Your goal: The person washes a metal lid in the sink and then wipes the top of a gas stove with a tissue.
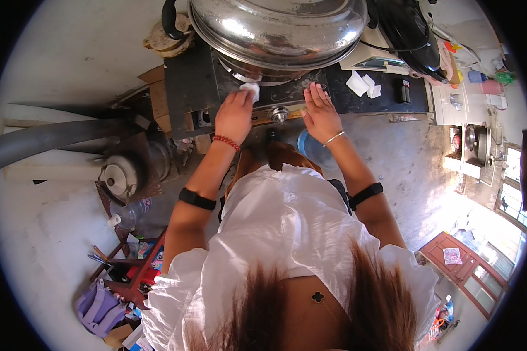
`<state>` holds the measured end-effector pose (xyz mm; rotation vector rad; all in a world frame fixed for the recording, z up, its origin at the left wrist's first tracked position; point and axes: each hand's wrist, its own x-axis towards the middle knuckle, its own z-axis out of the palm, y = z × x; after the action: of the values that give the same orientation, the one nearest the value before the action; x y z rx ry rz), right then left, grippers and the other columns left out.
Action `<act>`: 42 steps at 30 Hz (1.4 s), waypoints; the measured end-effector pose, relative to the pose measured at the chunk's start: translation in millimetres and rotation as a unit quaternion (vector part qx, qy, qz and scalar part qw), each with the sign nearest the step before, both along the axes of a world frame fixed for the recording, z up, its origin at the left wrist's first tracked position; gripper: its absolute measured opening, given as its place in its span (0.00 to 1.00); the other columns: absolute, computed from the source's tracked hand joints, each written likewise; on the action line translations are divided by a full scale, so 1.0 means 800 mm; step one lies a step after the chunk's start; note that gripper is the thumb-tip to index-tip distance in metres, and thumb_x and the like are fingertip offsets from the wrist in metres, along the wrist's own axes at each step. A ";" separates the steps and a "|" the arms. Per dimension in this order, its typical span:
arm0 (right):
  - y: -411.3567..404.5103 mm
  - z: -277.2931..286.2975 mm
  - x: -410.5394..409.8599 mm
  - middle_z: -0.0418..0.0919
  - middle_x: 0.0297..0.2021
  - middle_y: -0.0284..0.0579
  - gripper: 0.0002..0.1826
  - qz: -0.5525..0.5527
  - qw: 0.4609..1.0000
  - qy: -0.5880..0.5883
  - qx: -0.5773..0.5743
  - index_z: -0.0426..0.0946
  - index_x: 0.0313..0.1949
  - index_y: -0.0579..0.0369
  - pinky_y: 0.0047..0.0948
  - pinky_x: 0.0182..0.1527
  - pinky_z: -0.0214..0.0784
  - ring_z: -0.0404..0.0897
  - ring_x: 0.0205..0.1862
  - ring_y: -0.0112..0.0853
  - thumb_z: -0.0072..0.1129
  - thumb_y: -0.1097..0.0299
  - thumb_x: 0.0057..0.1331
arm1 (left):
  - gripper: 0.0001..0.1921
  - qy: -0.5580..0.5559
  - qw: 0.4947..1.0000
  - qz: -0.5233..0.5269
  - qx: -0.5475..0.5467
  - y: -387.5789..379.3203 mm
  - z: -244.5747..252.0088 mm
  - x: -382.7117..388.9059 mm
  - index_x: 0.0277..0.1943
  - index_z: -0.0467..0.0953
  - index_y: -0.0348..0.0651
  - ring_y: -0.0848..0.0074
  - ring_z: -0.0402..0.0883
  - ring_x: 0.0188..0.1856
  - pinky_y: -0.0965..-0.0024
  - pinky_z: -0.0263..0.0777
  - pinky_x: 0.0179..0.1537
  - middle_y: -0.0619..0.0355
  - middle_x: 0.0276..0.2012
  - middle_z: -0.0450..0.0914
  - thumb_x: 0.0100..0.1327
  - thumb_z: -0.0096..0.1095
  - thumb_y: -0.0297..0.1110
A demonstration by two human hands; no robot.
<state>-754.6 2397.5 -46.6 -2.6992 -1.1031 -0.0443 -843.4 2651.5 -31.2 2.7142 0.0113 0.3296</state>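
My left hand (235, 113) presses a small white wad of tissue (251, 91) against the black top of a gas stove (283, 91), close to its front edge. My right hand (320, 105) rests flat at the stove's front right, fingers together and pointing forward, with nothing visible in it. Between the two hands sits a metal control knob (279, 115) on the stove's front panel. A large steel pot with a domed lid (276, 35) stands on the stove just beyond my hands. The burner beneath it is mostly hidden.
Folded white tissues (358, 83) and a black lighter (405, 91) lie on the dark counter to the right. Behind them is a black appliance (406, 35). A kettle (119, 175) stands at left near a grey stovepipe (61, 136). A blue plastic tub (309, 147) is below the counter.
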 end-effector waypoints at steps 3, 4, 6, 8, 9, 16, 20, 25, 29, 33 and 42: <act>0.001 0.000 -0.002 0.54 0.70 0.58 0.34 0.002 1.000 0.003 0.001 0.59 0.66 0.64 0.43 0.72 0.44 0.52 0.72 0.47 0.54 0.59 0.64 | 0.19 -0.053 0.991 0.044 0.115 0.018 -0.002 -0.014 0.51 0.76 0.38 0.61 0.75 0.47 0.59 0.70 0.52 0.55 0.45 0.77 0.54 0.58 0.24; 0.002 0.000 -0.002 0.53 0.70 0.58 0.36 0.000 1.000 0.003 -0.002 0.59 0.66 0.64 0.43 0.72 0.44 0.52 0.72 0.47 0.55 0.58 0.63 | 0.16 -0.049 0.988 0.049 0.138 0.016 -0.003 -0.013 0.49 0.76 0.39 0.61 0.75 0.44 0.60 0.70 0.49 0.54 0.43 0.76 0.56 0.58 0.25; 0.005 0.005 -0.005 0.53 0.70 0.58 0.37 0.002 1.000 0.005 -0.004 0.59 0.66 0.64 0.43 0.72 0.44 0.51 0.73 0.47 0.56 0.58 0.62 | 0.15 -0.049 0.992 0.076 0.090 -0.003 -0.012 -0.005 0.48 0.76 0.39 0.60 0.75 0.45 0.60 0.70 0.50 0.53 0.43 0.76 0.57 0.57 0.25; 0.007 0.008 -0.006 0.52 0.70 0.59 0.38 0.008 1.000 0.009 -0.004 0.59 0.66 0.64 0.42 0.72 0.43 0.50 0.73 0.47 0.57 0.57 0.61 | 0.12 -0.073 0.993 0.081 -0.033 -0.028 -0.016 0.006 0.46 0.76 0.38 0.59 0.76 0.47 0.59 0.71 0.51 0.52 0.44 0.77 0.59 0.57 0.26; 0.007 0.008 -0.007 0.52 0.70 0.58 0.38 0.005 1.000 0.011 -0.010 0.59 0.66 0.63 0.42 0.72 0.43 0.50 0.73 0.47 0.58 0.58 0.60 | 0.11 -0.097 0.988 0.064 -0.106 -0.042 -0.015 0.008 0.45 0.76 0.37 0.59 0.76 0.48 0.59 0.71 0.52 0.52 0.44 0.78 0.59 0.57 0.26; -0.001 0.003 -0.003 0.52 0.71 0.56 0.38 0.002 1.000 0.024 -0.011 0.59 0.67 0.61 0.42 0.72 0.43 0.50 0.73 0.45 0.60 0.60 0.59 | 0.09 -0.019 0.993 0.118 0.020 0.002 -0.013 0.013 0.41 0.78 0.36 0.59 0.78 0.42 0.59 0.73 0.45 0.50 0.37 0.79 0.61 0.52 0.27; 0.006 0.008 -0.001 0.53 0.71 0.54 0.38 0.007 1.000 0.024 -0.005 0.59 0.67 0.60 0.42 0.72 0.44 0.50 0.73 0.45 0.59 0.60 0.59 | 0.08 -0.091 0.983 0.127 0.094 0.036 -0.016 0.001 0.39 0.77 0.34 0.59 0.78 0.39 0.58 0.73 0.43 0.49 0.34 0.79 0.61 0.54 0.28; 0.001 0.003 0.005 0.52 0.71 0.54 0.37 0.004 1.000 0.026 -0.006 0.59 0.67 0.60 0.41 0.72 0.44 0.50 0.73 0.45 0.59 0.61 0.59 | 0.15 -0.076 0.994 0.048 0.056 0.011 -0.024 -0.022 0.44 0.79 0.38 0.60 0.77 0.46 0.59 0.72 0.50 0.54 0.47 0.80 0.52 0.57 0.23; 0.004 0.015 0.003 0.52 0.71 0.57 0.39 0.018 0.999 0.039 -0.017 0.58 0.68 0.61 0.42 0.72 0.45 0.51 0.73 0.47 0.59 0.64 0.59 | 0.19 -0.056 0.992 0.086 0.073 0.058 -0.006 0.014 0.47 0.79 0.38 0.60 0.77 0.49 0.60 0.71 0.54 0.54 0.49 0.80 0.49 0.59 0.22; 0.004 0.009 0.002 0.53 0.70 0.56 0.38 0.017 0.999 0.044 -0.016 0.58 0.67 0.61 0.42 0.72 0.46 0.52 0.73 0.47 0.60 0.64 0.58 | 0.19 -0.038 0.988 0.129 0.072 0.079 -0.015 0.034 0.50 0.79 0.44 0.66 0.75 0.55 0.55 0.61 0.64 0.62 0.52 0.79 0.53 0.59 0.24; 0.008 0.013 0.002 0.54 0.70 0.57 0.38 0.025 0.999 0.046 -0.012 0.60 0.66 0.63 0.41 0.71 0.46 0.52 0.72 0.49 0.60 0.65 0.57 | 0.21 -0.006 0.992 0.084 0.095 0.101 -0.006 0.041 0.54 0.79 0.59 0.74 0.72 0.59 0.37 0.44 0.69 0.74 0.55 0.77 0.57 0.59 0.29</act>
<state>-752.8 2404.2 -35.9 -2.6624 -1.1500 0.1016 -810.3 2732.2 -36.3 2.9071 0.2164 0.4152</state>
